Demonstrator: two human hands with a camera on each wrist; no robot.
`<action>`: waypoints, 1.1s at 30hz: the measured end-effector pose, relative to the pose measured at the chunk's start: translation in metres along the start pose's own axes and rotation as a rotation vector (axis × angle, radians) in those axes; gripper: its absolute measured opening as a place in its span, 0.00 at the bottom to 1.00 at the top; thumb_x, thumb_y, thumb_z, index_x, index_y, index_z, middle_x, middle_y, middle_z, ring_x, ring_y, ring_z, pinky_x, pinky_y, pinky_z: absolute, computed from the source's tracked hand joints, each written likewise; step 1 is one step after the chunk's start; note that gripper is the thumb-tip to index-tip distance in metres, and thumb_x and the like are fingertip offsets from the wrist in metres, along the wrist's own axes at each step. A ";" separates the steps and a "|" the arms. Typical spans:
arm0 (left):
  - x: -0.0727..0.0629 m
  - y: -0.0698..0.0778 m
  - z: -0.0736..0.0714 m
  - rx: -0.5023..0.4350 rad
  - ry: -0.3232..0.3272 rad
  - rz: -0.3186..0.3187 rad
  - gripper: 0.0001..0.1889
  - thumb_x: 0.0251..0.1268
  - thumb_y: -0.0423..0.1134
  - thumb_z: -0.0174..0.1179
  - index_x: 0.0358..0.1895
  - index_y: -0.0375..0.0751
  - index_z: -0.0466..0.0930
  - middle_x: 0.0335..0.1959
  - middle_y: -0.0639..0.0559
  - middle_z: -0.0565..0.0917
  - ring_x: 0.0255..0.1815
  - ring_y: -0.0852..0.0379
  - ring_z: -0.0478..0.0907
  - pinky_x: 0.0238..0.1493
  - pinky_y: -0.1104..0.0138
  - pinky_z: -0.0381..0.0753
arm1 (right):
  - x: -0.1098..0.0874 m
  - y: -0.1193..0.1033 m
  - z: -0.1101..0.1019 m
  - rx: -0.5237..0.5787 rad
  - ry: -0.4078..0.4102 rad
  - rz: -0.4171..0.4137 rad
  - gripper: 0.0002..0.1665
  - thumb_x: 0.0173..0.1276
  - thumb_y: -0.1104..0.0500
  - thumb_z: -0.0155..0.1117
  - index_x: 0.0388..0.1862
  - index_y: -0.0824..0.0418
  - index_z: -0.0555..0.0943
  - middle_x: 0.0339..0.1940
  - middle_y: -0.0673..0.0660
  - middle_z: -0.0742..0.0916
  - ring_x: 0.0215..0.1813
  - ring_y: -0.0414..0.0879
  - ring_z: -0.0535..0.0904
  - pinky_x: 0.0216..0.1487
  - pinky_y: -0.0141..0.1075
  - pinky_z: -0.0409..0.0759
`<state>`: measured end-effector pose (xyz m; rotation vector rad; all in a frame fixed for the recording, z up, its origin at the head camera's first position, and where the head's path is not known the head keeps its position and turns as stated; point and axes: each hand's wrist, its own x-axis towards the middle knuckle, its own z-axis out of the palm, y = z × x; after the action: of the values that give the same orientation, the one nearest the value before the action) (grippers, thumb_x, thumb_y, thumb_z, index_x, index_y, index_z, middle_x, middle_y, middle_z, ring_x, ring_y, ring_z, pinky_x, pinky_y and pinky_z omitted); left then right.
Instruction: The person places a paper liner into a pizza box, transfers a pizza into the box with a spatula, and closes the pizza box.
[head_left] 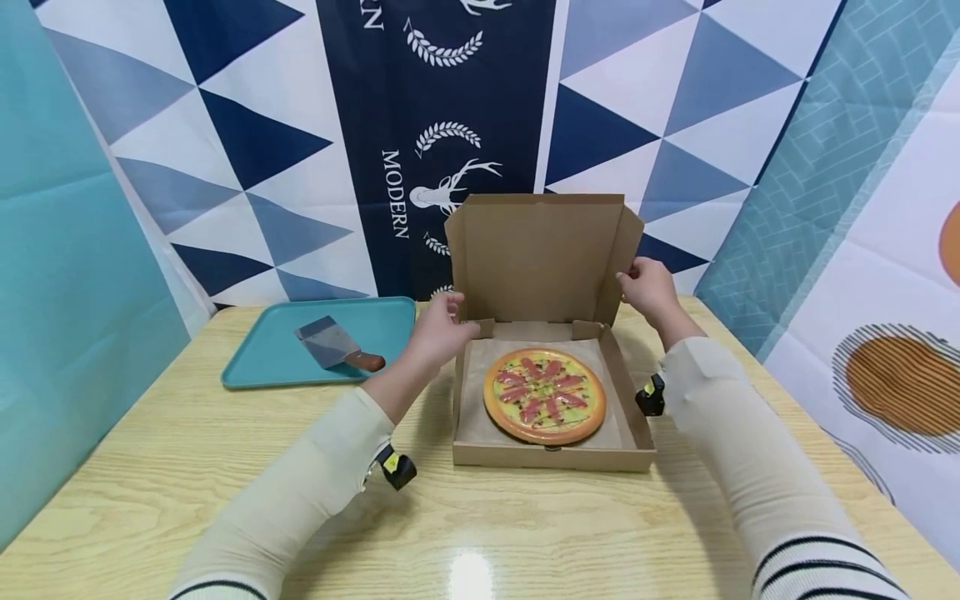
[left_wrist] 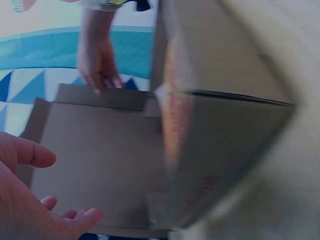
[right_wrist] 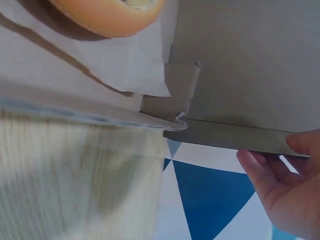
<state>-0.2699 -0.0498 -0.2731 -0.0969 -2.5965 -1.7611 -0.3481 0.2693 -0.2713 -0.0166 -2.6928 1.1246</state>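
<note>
A cardboard pizza box point(head_left: 553, 457) stands on the table with its lid point(head_left: 540, 258) raised upright. Inside, a round pizza point(head_left: 544, 396) with strips of red topping lies on brown paper point(head_left: 474, 392). My right hand point(head_left: 649, 287) pinches the flap on the lid's right side; in the right wrist view the thumb lies on one face of that flap point(right_wrist: 235, 135) and the fingers on the other. At the box's back left corner is my left hand point(head_left: 442, 329), its thumb and fingers spread apart with nothing between them, as the left wrist view also shows.
To the left of the box, a teal tray point(head_left: 258, 354) holds a pizza server point(head_left: 330, 342) with a wooden handle. Patterned cloth point(head_left: 285, 150) hangs behind the wooden table point(head_left: 187, 442), close behind the lid.
</note>
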 end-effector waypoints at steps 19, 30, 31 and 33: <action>0.094 0.031 -0.019 0.017 0.158 0.046 0.27 0.65 0.32 0.59 0.68 0.39 0.66 0.62 0.44 0.74 0.60 0.51 0.71 0.58 0.61 0.76 | 0.003 -0.020 -0.014 0.016 0.095 0.029 0.21 0.77 0.58 0.49 0.62 0.70 0.71 0.54 0.71 0.77 0.55 0.63 0.73 0.56 0.55 0.76; 0.104 0.019 -0.015 0.218 0.256 0.152 0.08 0.69 0.31 0.55 0.30 0.36 0.76 0.30 0.47 0.76 0.36 0.50 0.73 0.33 0.63 0.73 | 0.001 -0.019 -0.015 0.041 0.150 0.005 0.18 0.77 0.59 0.48 0.57 0.69 0.74 0.50 0.70 0.79 0.52 0.62 0.74 0.51 0.54 0.77; 0.105 0.020 -0.015 0.223 0.266 0.161 0.09 0.69 0.31 0.55 0.28 0.37 0.74 0.28 0.48 0.75 0.35 0.50 0.73 0.33 0.64 0.73 | 0.001 -0.020 -0.015 0.037 0.163 -0.004 0.18 0.77 0.59 0.48 0.56 0.70 0.74 0.49 0.70 0.79 0.51 0.62 0.74 0.50 0.53 0.77; 0.105 0.022 -0.017 0.226 0.277 0.177 0.12 0.69 0.32 0.56 0.25 0.38 0.71 0.26 0.49 0.72 0.33 0.50 0.72 0.31 0.65 0.71 | 0.002 -0.021 -0.017 0.023 0.194 -0.030 0.16 0.76 0.60 0.48 0.52 0.70 0.75 0.46 0.70 0.80 0.48 0.61 0.74 0.46 0.52 0.76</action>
<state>-0.3742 -0.0522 -0.2427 -0.0730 -2.4773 -1.3121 -0.3449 0.2667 -0.2449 -0.0774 -2.5014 1.0852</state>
